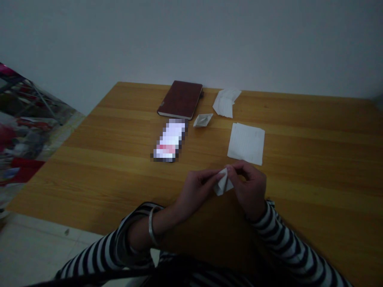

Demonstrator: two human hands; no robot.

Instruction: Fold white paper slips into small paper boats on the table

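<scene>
Between my two hands is a small piece of folded white paper (223, 184), raised over the near part of the table. My left hand (199, 185) pinches its left side between thumb and fingers. On the other side, my right hand (249, 185) is closed on the paper's upper right edge, fingers curled. A folded paper boat (203, 120) sits beyond my hands, left of a stack of lined white paper sheets (247, 143). Farther back lie several fanned-out paper strips or sheets (226, 102).
A dark red notebook (182, 99) lies near the back edge of the wooden table (113, 159). In front of it is a phone (170, 139) with a lit, blurred screen. Behind the table rises a pale wall (191, 40). Cluttered items (20, 135) are on the floor at left.
</scene>
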